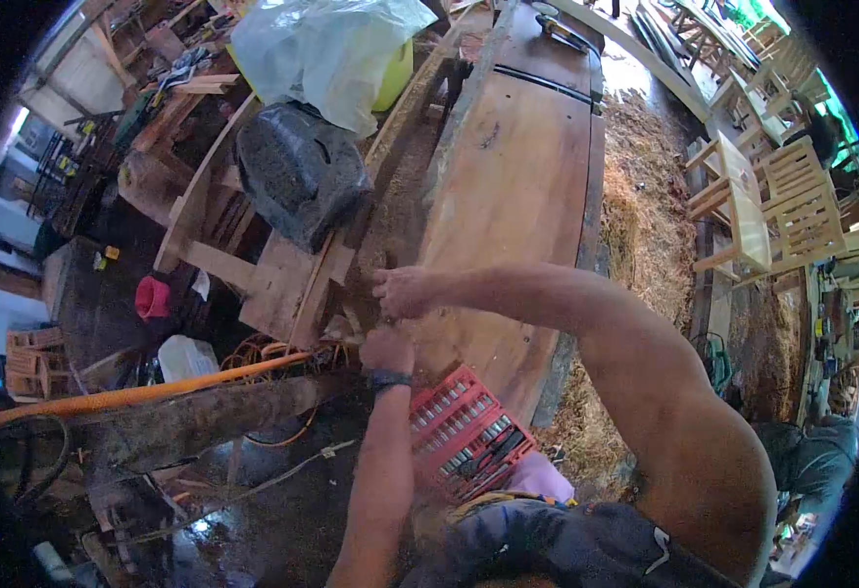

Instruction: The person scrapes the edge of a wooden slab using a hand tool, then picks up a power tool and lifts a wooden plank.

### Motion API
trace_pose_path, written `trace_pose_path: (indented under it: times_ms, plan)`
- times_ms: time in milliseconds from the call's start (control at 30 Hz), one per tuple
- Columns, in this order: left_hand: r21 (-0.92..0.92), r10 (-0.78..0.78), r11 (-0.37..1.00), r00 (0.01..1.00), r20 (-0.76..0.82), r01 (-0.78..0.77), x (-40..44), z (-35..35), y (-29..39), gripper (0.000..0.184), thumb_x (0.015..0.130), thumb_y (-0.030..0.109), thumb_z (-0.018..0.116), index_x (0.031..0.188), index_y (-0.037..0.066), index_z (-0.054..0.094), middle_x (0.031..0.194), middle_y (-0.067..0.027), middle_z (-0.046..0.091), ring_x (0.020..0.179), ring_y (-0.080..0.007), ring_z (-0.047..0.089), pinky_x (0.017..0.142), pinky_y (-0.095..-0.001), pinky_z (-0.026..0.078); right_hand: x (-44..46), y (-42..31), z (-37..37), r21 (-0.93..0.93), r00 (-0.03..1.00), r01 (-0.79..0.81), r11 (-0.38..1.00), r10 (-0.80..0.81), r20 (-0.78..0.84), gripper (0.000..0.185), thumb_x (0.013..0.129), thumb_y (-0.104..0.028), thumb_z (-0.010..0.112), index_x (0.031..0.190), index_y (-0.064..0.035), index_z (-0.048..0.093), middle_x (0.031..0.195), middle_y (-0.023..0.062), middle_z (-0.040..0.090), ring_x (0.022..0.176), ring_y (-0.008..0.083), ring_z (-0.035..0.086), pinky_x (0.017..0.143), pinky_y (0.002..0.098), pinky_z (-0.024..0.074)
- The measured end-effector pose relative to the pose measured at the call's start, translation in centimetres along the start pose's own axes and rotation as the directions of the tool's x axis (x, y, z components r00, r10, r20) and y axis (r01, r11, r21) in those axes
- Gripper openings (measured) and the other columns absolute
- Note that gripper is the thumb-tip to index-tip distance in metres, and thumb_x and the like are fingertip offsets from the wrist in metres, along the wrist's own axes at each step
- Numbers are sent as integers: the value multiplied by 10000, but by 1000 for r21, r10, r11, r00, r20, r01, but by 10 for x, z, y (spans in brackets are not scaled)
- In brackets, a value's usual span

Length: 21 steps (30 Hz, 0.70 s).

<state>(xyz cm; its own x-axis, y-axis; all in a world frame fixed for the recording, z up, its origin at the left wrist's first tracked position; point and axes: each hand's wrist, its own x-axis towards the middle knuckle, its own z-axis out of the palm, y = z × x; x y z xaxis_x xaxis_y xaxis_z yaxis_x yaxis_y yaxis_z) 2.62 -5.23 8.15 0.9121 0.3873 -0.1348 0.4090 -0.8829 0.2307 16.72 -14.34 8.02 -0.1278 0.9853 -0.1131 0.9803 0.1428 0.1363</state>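
My left hand (387, 350), with a dark band at the wrist, is closed at the left edge of the long wooden board (508, 196). Just above it is my right hand (406, 292), its fingers curled together over the same edge. Anything inside either hand is too small or hidden to make out. Close below them an open red socket set case (470, 436) lies near my lap, with rows of metal sockets inside.
A dark, dusty moulded object (302, 171) and a clear plastic sheet (321, 54) sit on the left. An orange hose (170, 384) runs along a beam. Wood shavings (640, 196) cover the floor to the right, beside wooden chairs (777, 196).
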Motion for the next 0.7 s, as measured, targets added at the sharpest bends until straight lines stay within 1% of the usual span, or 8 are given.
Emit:
trace_pose_path:
  times_ms: [133,200,233,300,367,567,633,700]
  plan:
    - [78,90,992,991,102,-98,0,-10,9,313,838,374,595,826,78,697,820,-167,686,767,-338,683,665,-463,547,-22,-7,-16,19,953,-233,972,232,-196,115,768,-237,594,842,-177,658,841,37,601,980,232,537,948,456,374]
    - [42,58,997,994,96,-62,-6,-13,23,312,835,386,600,840,90,698,829,-157,689,758,-331,686,654,-464,547,-19,-19,-12,351,541,-752,558,826,-157,137,762,-238,596,833,-147,669,872,76,649,976,244,583,904,468,418]
    - [75,59,995,998,12,-60,-12,-11,36,327,834,405,602,849,92,696,843,-157,690,757,-329,686,644,-464,546,-15,-23,-25,350,544,-750,562,824,-158,137,762,-238,596,833,-147,669,872,76,649,976,244,583,904,468,418]
    - [94,58,994,996,-74,-51,1,22,44,343,832,424,604,858,94,695,858,-157,690,755,-327,687,635,-463,544,-3,-28,-48,531,366,-846,39,766,528,167,743,-225,596,814,-105,688,888,131,680,926,279,637,806,462,471]
    - [-264,-321,905,943,87,333,34,118,40,371,822,438,620,921,86,683,861,-160,685,758,-344,680,631,-473,540,9,-44,-38,548,453,-812,202,810,373,196,729,-259,626,775,-78,686,824,144,674,828,297,651,714,455,494]
    - [-327,69,943,997,18,-60,-14,53,36,436,915,392,521,1096,0,578,1196,-248,574,1085,-366,564,918,-493,447,22,-40,-9,432,593,-785,444,739,319,152,706,-264,659,792,-148,707,838,82,678,884,244,630,863,415,432]
    - [-494,-51,870,996,-75,7,-27,26,15,460,909,408,530,1104,-8,571,1230,-269,543,1116,-379,538,928,-480,443,35,-26,80,268,833,-476,837,527,-167,144,752,-271,645,854,-188,704,876,9,666,973,203,581,961,424,359]
    - [-643,-189,763,972,-139,57,-22,24,-7,486,904,423,538,1111,-16,565,1265,-289,511,1146,-392,512,939,-466,438,16,-20,-4,131,940,-342,931,340,40,150,776,-275,630,887,-201,698,934,-13,657,1016,191,559,977,436,345]
